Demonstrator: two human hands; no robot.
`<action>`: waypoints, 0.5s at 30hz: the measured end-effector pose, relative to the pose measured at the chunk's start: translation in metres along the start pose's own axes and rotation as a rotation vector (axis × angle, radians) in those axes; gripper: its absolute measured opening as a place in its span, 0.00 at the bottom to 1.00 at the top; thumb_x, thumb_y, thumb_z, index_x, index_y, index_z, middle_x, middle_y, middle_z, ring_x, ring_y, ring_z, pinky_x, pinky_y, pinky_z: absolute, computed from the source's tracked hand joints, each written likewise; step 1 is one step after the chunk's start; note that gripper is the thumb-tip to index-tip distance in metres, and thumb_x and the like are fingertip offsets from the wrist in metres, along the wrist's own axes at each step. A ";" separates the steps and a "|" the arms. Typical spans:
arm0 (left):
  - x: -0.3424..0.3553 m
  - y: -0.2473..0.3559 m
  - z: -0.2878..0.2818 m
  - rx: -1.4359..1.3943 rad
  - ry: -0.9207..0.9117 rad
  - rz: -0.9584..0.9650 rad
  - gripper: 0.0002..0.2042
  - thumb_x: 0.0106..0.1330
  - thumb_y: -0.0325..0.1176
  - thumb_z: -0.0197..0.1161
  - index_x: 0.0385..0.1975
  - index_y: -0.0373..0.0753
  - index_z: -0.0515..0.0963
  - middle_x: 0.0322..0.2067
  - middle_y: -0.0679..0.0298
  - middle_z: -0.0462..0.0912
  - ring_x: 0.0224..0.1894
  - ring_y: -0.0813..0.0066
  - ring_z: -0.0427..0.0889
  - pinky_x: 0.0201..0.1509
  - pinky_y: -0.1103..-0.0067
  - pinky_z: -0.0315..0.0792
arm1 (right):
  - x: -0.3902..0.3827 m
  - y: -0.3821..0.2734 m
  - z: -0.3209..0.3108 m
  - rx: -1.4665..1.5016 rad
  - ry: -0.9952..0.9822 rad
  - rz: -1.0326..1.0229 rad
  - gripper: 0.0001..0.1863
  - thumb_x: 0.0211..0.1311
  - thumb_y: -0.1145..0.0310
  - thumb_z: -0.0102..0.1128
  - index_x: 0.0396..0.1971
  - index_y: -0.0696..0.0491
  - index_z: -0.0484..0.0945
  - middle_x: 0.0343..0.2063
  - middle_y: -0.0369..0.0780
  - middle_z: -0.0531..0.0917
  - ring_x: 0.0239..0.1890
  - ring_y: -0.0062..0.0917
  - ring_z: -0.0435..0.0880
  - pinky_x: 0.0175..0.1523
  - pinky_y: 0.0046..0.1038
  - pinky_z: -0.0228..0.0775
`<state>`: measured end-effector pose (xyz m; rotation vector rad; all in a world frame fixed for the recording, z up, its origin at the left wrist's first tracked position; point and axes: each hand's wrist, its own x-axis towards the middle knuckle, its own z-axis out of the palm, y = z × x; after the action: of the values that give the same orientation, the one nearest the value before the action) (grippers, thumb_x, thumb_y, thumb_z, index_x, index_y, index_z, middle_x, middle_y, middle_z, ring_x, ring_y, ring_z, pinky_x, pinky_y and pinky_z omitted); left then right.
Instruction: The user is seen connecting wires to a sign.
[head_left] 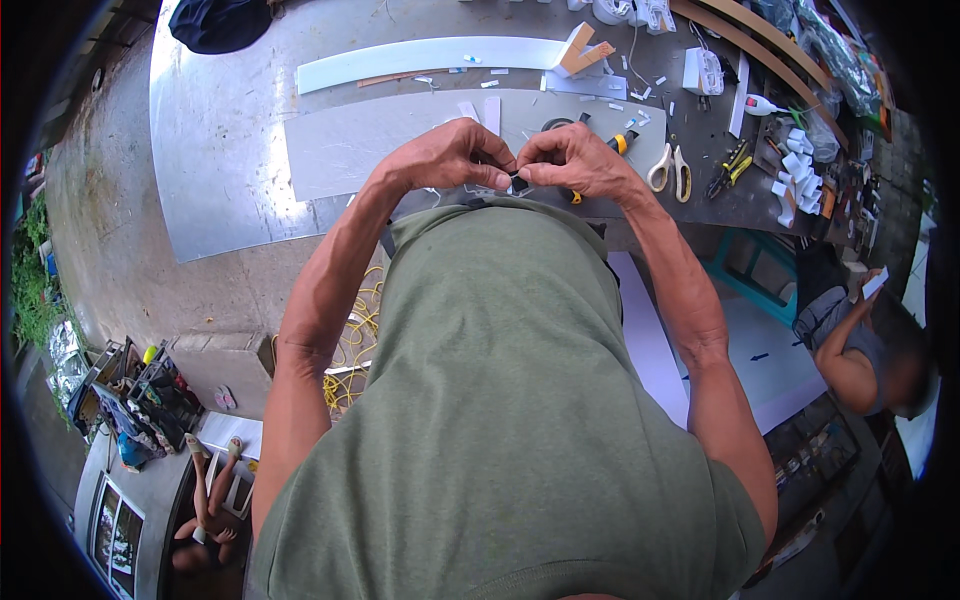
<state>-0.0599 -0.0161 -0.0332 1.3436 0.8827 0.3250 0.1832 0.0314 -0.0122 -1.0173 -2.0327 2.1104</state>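
Both my hands meet at the near edge of the worktable, just in front of my shirt. My left hand (455,158) and my right hand (578,163) pinch a small black piece (518,184) between thumbs and fingertips. It is too small to name, and something pale shows beside it. Right of my right hand lie a yellow-and-black tool (622,141), scissors (669,172) with cream handles, and pliers (730,170) with yellow-and-black grips. A dark ring-shaped roll (556,124) shows partly behind that hand.
A grey sheet (350,150) lies under my hands, with a long white strip (430,62) beyond it. White cut pieces (797,170) and a white adapter (703,72) sit at the right. A teal stool (755,268) and a seated person (850,350) are lower right.
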 end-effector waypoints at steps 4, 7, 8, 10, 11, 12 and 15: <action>-0.005 0.000 0.006 -0.115 0.060 -0.002 0.16 0.59 0.40 0.75 0.41 0.36 0.87 0.31 0.63 0.88 0.35 0.76 0.81 0.48 0.74 0.73 | -0.002 0.005 0.001 0.042 0.015 0.006 0.10 0.62 0.67 0.69 0.36 0.59 0.86 0.26 0.31 0.81 0.29 0.12 0.75 0.33 0.19 0.66; -0.008 -0.002 0.011 -0.155 0.106 -0.020 0.15 0.59 0.40 0.75 0.40 0.37 0.88 0.30 0.65 0.88 0.35 0.78 0.81 0.47 0.76 0.72 | -0.003 0.006 0.002 0.084 0.021 0.051 0.10 0.62 0.68 0.68 0.37 0.59 0.85 0.27 0.31 0.81 0.29 0.12 0.76 0.34 0.20 0.68; -0.009 -0.002 0.012 -0.179 0.134 -0.029 0.14 0.59 0.40 0.75 0.39 0.38 0.88 0.30 0.66 0.88 0.34 0.79 0.80 0.46 0.77 0.72 | -0.003 0.006 0.002 0.086 0.019 0.054 0.10 0.62 0.68 0.68 0.37 0.59 0.85 0.27 0.31 0.81 0.30 0.12 0.76 0.34 0.20 0.68; -0.010 0.002 0.014 -0.171 0.156 -0.046 0.13 0.59 0.39 0.75 0.39 0.38 0.88 0.29 0.67 0.87 0.33 0.80 0.79 0.44 0.77 0.71 | -0.003 0.007 0.003 0.090 0.017 0.056 0.10 0.62 0.68 0.68 0.37 0.59 0.85 0.26 0.30 0.81 0.30 0.13 0.76 0.35 0.20 0.68; -0.011 0.005 0.015 -0.162 0.177 -0.062 0.12 0.59 0.38 0.75 0.38 0.39 0.88 0.28 0.67 0.87 0.32 0.81 0.79 0.43 0.78 0.71 | -0.003 0.007 0.003 0.065 0.013 0.049 0.10 0.62 0.67 0.68 0.37 0.59 0.85 0.26 0.30 0.81 0.30 0.13 0.76 0.35 0.20 0.67; -0.011 0.006 0.015 -0.163 0.177 -0.062 0.12 0.59 0.38 0.75 0.38 0.39 0.88 0.28 0.67 0.87 0.32 0.81 0.79 0.43 0.78 0.71 | -0.003 0.007 0.003 0.039 0.010 0.042 0.10 0.63 0.67 0.67 0.37 0.58 0.85 0.26 0.30 0.81 0.30 0.13 0.75 0.35 0.20 0.67; -0.012 0.011 0.017 -0.131 0.202 -0.071 0.10 0.58 0.36 0.74 0.37 0.39 0.89 0.26 0.68 0.86 0.31 0.81 0.78 0.39 0.78 0.70 | -0.003 0.000 0.003 -0.058 0.024 0.016 0.11 0.63 0.65 0.67 0.35 0.58 0.84 0.25 0.30 0.80 0.29 0.12 0.74 0.34 0.20 0.65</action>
<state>-0.0531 -0.0333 -0.0187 1.1696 1.0567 0.4619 0.1845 0.0276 -0.0114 -1.0652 -2.0926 2.0483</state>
